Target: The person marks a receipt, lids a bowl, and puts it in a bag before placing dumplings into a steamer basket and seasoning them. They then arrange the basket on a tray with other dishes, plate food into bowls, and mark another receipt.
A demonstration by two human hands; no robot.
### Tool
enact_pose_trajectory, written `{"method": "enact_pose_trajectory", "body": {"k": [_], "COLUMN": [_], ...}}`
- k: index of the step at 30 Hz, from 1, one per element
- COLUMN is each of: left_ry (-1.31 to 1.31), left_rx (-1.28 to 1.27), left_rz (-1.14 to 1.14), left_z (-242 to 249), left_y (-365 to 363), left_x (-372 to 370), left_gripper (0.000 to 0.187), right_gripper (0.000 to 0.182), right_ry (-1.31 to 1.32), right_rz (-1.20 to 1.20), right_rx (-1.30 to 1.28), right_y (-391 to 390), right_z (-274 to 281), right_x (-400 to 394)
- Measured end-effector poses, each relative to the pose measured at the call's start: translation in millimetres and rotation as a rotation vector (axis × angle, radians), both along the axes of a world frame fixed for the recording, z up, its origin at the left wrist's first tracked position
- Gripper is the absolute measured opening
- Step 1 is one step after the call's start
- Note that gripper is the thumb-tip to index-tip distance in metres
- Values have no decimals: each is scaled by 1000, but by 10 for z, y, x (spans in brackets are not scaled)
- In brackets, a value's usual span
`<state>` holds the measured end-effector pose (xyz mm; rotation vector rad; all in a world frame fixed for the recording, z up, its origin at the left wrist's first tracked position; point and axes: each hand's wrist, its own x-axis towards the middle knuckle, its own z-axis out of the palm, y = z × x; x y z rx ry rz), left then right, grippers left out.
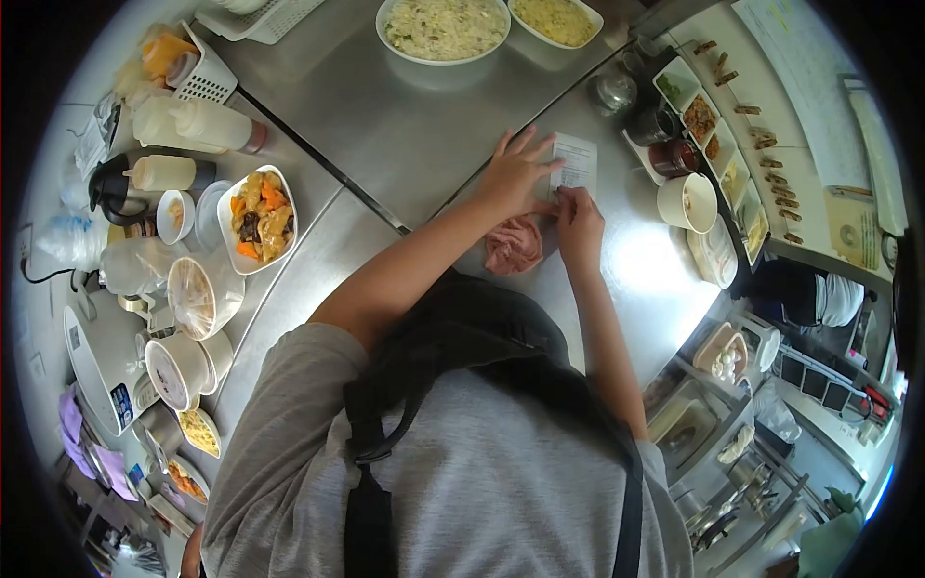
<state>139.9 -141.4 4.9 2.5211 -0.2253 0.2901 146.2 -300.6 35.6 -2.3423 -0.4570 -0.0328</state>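
Note:
A printed paper slip (578,159) lies on the steel counter in front of me. My left hand (515,175) rests at its left edge, fingers spread and fingertips touching the paper. At the slip's lower edge, my right hand (581,223) has its fingers bent together in a pinch on the paper. The exact grip is partly hidden by the fingers. A crumpled pink cloth (514,245) sits just below my left hand, close to my body.
Two bowls of food, one large round bowl (443,31) and one smaller bowl (559,21), stand at the back. A dish of braised food (258,220), squeeze bottles (220,125) and tubs line the left. Topping trays (700,118) and a paper cup (686,203) stand right.

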Motion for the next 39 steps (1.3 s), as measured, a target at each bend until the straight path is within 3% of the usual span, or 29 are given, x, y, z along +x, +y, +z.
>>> {"method": "enact_pose_trajectory", "body": {"k": [5, 9, 12, 18, 22, 32, 39], "left_ry": [13, 10, -12, -82, -75, -46, -53], "left_rx": [-23, -7, -60, -153, -35, 11, -16], "left_rz": [6, 13, 39, 126, 91, 84, 90], "left_z": [46, 22, 1, 8, -57, -91, -85], "left_y": [-16, 9, 1, -83, -146, -142, -151], "left_x": [-16, -10, -19, -24, -17, 25, 21], "left_gripper": [74, 74, 73, 59, 52, 56, 58], "right_gripper": [9, 17, 17, 15, 13, 8, 7], "right_ry": [-26, 229, 192, 136, 117, 27, -48], "right_rz": [-31, -154, -155, -134, -52, 55, 1], "right_rx": [-90, 95, 273, -1, 53, -1, -19], "right_y": [-139, -349, -349, -243, -228, -110, -268], "right_z": [-8, 37, 36, -13, 13, -60, -33], "right_x": [60, 97, 120, 84, 85, 185, 379]}}
